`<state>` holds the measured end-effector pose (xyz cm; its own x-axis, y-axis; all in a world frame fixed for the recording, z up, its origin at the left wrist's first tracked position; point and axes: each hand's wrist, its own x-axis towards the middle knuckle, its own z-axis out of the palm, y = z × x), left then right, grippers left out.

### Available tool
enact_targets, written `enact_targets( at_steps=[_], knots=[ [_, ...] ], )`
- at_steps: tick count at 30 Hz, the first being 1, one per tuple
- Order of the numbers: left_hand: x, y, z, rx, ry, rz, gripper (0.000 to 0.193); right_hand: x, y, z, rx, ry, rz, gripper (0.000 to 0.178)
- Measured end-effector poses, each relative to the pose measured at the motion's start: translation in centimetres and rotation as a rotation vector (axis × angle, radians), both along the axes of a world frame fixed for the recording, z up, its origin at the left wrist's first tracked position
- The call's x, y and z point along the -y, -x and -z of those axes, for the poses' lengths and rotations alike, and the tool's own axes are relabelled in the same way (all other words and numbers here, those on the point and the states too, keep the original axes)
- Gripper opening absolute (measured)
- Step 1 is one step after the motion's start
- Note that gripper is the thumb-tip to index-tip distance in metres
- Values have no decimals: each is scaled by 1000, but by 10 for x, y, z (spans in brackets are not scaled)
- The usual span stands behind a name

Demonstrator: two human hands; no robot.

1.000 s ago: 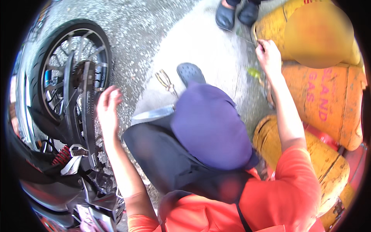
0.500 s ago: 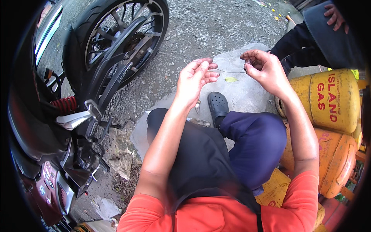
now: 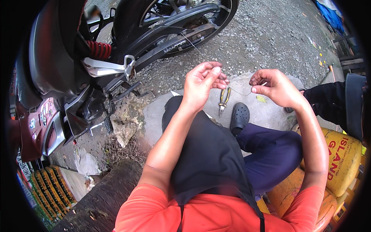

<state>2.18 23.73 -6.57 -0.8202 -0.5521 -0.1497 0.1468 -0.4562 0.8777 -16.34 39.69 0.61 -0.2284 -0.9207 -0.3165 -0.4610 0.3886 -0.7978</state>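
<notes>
A thin dark wire [image 3: 242, 94] runs between my two hands, bending slightly as it hangs. My left hand [image 3: 205, 83] pinches it between thumb and fingers, and the fingertips are smudged dark. On the other side, my right hand [image 3: 272, 86] is closed at the wire's other visible end, thumb against fingers. A thin strand also shows beyond my left hand, toward the motorcycle wheel; whether it is the same wire I cannot tell. Below my hands, pliers [image 3: 225, 98] with yellow and black handles lie on the concrete slab [image 3: 247, 83].
A motorcycle [image 3: 127, 63] stands at the left, its rear wheel on gravel [image 3: 262, 42]. Yellow and orange gas cylinders [image 3: 336, 158] are at the right. Another person's dark-clothed leg [image 3: 328, 100] is beyond them. My clog [image 3: 240, 116] rests on the slab.
The view has swung left, so more of the motorcycle shows and the pliers are now in plain sight. My hands keep the wire between them, slightly closer together.
</notes>
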Motion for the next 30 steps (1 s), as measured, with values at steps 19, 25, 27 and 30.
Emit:
enact_targets(
  at_steps=[19, 25, 27, 30],
  knots=[
    [-5, -34, -8, 304, 756, 160, 24, 54, -14, -4, 99, 432, 228, 29],
    [13, -51, -6, 357, 1002, 158, 23, 56, -20, 2, -190, 349, 109, 18],
    [13, -49, -12, 352, 930, 117, 23, 57, -26, 2, -199, 322, 80, 17],
    [9, -33, -7, 245, 836, 26, 24, 61, -39, 7, -214, 240, 45, 23]
  ],
)
